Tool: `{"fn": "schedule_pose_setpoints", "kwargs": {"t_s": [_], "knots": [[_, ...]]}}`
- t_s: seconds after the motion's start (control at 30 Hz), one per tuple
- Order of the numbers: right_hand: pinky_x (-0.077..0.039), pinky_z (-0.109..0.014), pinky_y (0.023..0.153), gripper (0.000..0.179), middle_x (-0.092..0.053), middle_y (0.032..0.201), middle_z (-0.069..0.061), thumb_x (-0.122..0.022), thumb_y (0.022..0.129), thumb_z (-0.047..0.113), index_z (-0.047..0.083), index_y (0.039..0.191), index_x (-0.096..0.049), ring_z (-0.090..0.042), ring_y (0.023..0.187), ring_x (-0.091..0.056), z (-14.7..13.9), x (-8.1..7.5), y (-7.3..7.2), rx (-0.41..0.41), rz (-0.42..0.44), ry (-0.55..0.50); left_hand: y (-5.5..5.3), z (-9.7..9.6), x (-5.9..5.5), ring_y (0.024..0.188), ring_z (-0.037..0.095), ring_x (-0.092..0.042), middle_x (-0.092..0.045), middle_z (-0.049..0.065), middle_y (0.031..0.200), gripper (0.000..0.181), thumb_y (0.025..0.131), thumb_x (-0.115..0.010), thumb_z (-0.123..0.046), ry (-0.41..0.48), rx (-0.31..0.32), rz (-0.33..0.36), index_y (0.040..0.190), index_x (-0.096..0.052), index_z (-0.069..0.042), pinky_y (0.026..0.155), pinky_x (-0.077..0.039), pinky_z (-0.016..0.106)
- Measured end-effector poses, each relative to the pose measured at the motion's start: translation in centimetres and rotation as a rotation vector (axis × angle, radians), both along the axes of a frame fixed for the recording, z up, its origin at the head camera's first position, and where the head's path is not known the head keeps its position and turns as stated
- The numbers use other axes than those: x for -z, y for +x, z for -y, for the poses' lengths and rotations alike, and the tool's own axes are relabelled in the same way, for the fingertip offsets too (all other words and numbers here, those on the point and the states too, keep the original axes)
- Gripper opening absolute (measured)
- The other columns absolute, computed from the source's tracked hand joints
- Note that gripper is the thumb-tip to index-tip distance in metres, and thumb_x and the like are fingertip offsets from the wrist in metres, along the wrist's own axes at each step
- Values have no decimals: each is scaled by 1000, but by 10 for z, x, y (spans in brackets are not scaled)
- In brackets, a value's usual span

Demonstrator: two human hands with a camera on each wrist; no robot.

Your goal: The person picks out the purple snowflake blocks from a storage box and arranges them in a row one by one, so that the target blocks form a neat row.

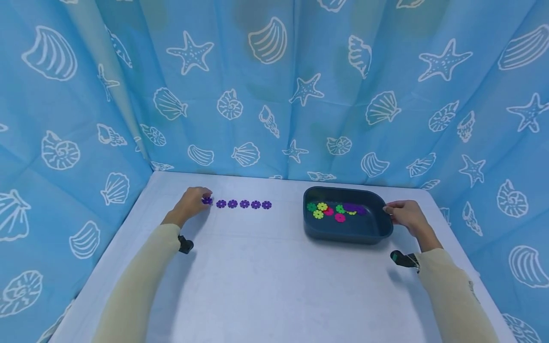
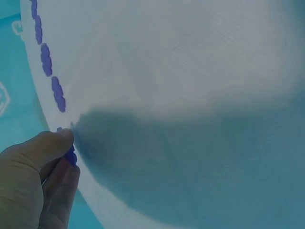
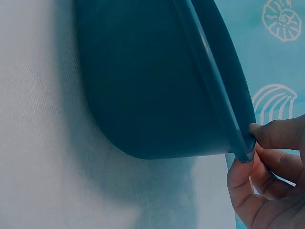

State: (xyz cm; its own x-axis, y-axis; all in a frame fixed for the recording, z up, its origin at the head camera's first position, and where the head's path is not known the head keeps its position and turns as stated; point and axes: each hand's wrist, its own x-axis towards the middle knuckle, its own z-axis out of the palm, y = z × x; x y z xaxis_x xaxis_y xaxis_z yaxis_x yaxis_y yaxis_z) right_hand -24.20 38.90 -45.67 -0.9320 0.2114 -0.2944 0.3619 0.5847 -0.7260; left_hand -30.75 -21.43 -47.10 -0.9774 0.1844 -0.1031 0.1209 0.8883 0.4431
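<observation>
My left hand (image 1: 192, 202) pinches a purple notched disc (image 1: 207, 200) between thumb and fingers at the left end of a row. Several like purple discs (image 1: 244, 204) lie flat in that row, stretching to the right. In the left wrist view the held disc (image 2: 71, 156) shows partly behind the thumb. My right hand (image 1: 406, 215) grips the right rim of a dark grey-blue tub (image 1: 347, 235), its thumb over the edge and fingers beneath, as the right wrist view shows. Inside the tub lie green, yellow (image 1: 318, 214), pink (image 1: 340, 217) and purple discs (image 1: 361, 210).
A white cloth covers the table (image 1: 274, 276). Blue curtains (image 1: 266, 85) with white shell and starfish prints stand behind it and on both sides. Dark camera mounts (image 1: 186, 245) stick out from both sleeved wrists.
</observation>
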Motion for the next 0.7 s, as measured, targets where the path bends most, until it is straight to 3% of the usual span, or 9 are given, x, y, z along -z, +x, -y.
{"fn": "schedule_pose_setpoints", "kwargs": {"t_s": [0.33, 0.7], "knots": [[-49, -49, 97, 46, -50, 129, -30, -48, 102, 23, -10, 134, -47, -40, 107, -55, 1, -1, 0, 3, -1, -3, 0, 0, 8, 122, 36, -53, -62, 17, 124, 42, 89, -69, -1, 48, -14, 31, 129, -60, -1, 105, -41, 48], [-49, -48, 96, 46, -50, 129, -30, -48, 102, 23, -10, 134, -47, -39, 108, -57, 1, -2, 1, 3, -5, -10, -2, -3, 10, 123, 36, -53, -62, 17, 125, 44, 88, -71, -4, 42, -16, 39, 131, -59, -1, 106, -40, 48]]}}
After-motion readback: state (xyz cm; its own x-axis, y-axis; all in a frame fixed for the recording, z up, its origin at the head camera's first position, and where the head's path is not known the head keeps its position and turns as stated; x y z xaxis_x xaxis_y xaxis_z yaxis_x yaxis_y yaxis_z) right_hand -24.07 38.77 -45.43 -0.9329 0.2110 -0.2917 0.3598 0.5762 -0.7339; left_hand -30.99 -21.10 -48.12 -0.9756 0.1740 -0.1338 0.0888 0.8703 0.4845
